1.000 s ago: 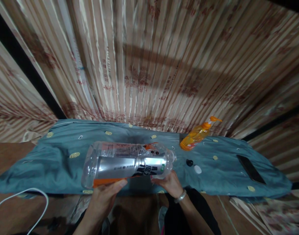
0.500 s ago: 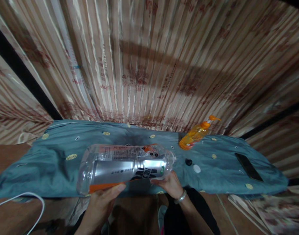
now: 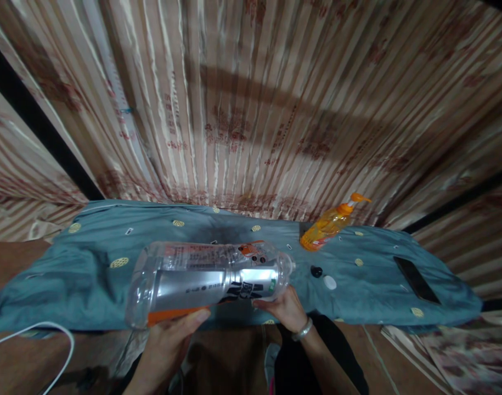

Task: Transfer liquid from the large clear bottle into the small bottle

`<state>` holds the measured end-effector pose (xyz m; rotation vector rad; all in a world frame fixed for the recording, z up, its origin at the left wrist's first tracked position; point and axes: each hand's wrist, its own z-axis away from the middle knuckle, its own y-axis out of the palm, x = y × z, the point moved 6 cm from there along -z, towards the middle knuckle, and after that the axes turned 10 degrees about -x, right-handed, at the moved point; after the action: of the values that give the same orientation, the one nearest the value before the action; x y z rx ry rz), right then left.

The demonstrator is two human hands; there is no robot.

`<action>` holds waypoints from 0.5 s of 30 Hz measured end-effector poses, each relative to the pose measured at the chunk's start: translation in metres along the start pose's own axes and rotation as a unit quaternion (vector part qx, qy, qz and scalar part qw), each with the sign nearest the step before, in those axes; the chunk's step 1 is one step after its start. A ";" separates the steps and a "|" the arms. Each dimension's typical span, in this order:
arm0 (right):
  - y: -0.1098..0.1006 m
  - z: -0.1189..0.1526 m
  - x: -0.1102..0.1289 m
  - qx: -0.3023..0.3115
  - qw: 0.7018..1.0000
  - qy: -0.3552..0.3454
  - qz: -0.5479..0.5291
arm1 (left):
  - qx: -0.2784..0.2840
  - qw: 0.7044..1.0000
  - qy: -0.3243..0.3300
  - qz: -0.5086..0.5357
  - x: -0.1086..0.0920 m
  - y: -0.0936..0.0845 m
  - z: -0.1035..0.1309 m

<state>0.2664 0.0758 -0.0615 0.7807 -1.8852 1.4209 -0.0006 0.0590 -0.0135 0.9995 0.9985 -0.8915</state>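
– Over the near side of the teal cloth (image 3: 374, 296), why is the clear bottle (image 3: 193, 288) held sideways?

– Probably for steadiness: the left hand (image 3: 176, 329) grips its lower side toward the base, the right hand (image 3: 286, 310) the neck end, though most fingers are hidden.

– And around it?

– Right of the neck lie a small black object (image 3: 316, 271) and a white disc (image 3: 330, 282); beyond, an orange pump bottle (image 3: 327, 227); farther right, a phone (image 3: 416, 280). Striped curtains (image 3: 242, 109) hang behind.
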 end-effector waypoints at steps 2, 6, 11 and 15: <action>0.000 0.000 -0.001 -0.001 1.000 0.001 -0.005 | -0.010 1.000 -0.001 -0.010 -0.001 0.000 0.001; 0.001 0.000 -0.001 -0.001 1.000 -0.005 -0.006 | -0.026 0.999 -0.009 -0.018 -0.002 0.001 0.002; 0.001 0.000 0.000 0.002 1.000 -0.012 0.004 | -0.035 0.999 -0.006 -0.003 -0.003 0.003 0.003; 0.001 0.000 0.000 0.002 1.000 -0.014 0.014 | -0.037 0.999 0.000 0.011 -0.005 0.004 0.003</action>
<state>0.2658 0.0761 -0.0617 0.7819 -1.9221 1.4388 0.0019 0.0583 -0.0072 0.9454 1.0117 -0.8314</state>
